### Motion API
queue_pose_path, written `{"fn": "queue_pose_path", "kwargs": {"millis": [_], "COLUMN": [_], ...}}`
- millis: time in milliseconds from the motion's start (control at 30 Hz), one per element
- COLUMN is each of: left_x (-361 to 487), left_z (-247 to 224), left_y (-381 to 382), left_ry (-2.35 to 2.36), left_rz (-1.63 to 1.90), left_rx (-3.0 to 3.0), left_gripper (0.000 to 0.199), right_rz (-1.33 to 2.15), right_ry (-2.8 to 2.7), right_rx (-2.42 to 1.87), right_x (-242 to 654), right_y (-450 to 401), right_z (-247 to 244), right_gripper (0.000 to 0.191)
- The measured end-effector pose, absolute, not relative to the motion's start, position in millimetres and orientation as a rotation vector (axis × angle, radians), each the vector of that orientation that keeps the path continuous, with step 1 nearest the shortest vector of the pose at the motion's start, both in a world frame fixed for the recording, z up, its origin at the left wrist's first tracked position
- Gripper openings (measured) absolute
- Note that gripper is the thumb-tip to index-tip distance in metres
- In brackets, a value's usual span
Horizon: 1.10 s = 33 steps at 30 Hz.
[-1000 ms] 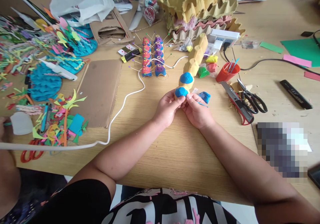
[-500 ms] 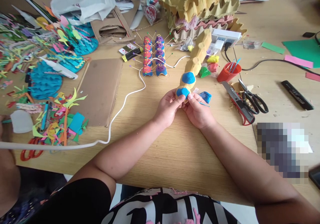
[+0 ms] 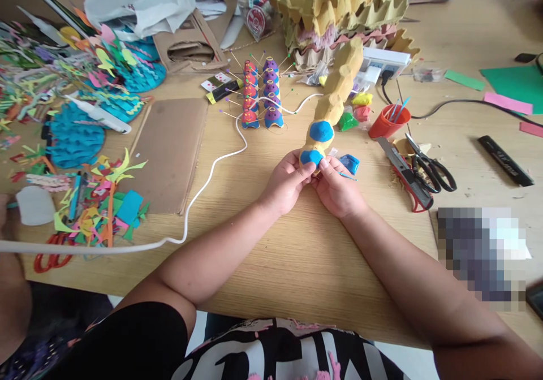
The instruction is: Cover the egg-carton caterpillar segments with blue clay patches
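Observation:
A yellow strip of egg carton (image 3: 330,107) is held up by its near end, between my left hand (image 3: 285,183) and my right hand (image 3: 337,186). Blue clay covers the two bumps nearest me; the farther bumps are plain yellow. Both thumbs press at the lower edge of the nearest blue patch (image 3: 311,157), and the other fingers are mostly hidden behind the strip. Just right of my right hand lies a packet of blue clay (image 3: 350,164). Two finished-looking carton strips, one red and blue (image 3: 250,97), one purple and blue (image 3: 272,94), stand beyond my left hand with pins sticking out.
Right of the strip are a red cup (image 3: 388,121) with thin sticks, a box cutter (image 3: 407,179) and black scissors (image 3: 430,168). Stacked egg trays (image 3: 339,12) stand behind. A white cable (image 3: 212,168) crosses the left side near cardboard (image 3: 172,154) and paper scraps (image 3: 99,216). Another person's arm shows far left.
The far end of the egg carton strip has tilted slightly up and to the right. Both hands keep nearly the same hold at its near end.

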State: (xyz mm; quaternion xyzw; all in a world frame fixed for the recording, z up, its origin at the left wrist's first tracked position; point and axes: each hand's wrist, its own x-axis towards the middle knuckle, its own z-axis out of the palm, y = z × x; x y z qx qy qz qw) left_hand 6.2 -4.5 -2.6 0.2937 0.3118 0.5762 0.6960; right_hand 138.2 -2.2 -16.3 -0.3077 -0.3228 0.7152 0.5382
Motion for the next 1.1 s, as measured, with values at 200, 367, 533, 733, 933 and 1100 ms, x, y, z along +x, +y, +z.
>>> {"fn": "queue_pose_path", "kwargs": {"millis": [200, 367, 533, 733, 933, 1100], "left_x": [5.2, 2.2, 0.1, 3.7, 5.5, 4.1], "left_z": [-4.7, -2.9, -0.8, -0.5, -2.4, -5.1], "left_y": [-4.0, -3.5, -3.1, -3.6, -4.1, -3.4], "left_ry": [0.694, 0.652, 0.574, 0.7, 0.735, 0.699], "left_rz": [1.289, 1.251, 1.213, 1.242, 1.274, 1.291], "left_rx": [0.652, 0.624, 0.635, 0.607, 0.641, 0.643], "left_gripper": [0.057, 0.057, 0.053, 0.041, 0.034, 0.035], "right_rz": [1.699, 1.676, 1.652, 1.635, 1.626, 1.629], "right_ry": [-0.785, -0.79, -0.796, -0.796, -0.807, -0.814], "right_rx": [-0.75, -0.762, -0.742, -0.766, -0.758, -0.76], "right_x": [137.9, 138.2, 136.4, 133.9, 133.8, 134.0], "right_y": [-1.9, -1.2, -2.2, -4.0, -3.5, -3.2], "right_z": [-21.8, -22.6, -15.9, -15.0, -17.8, -18.2], "right_gripper": [0.054, 0.054, 0.054, 0.054, 0.054, 0.054]}}
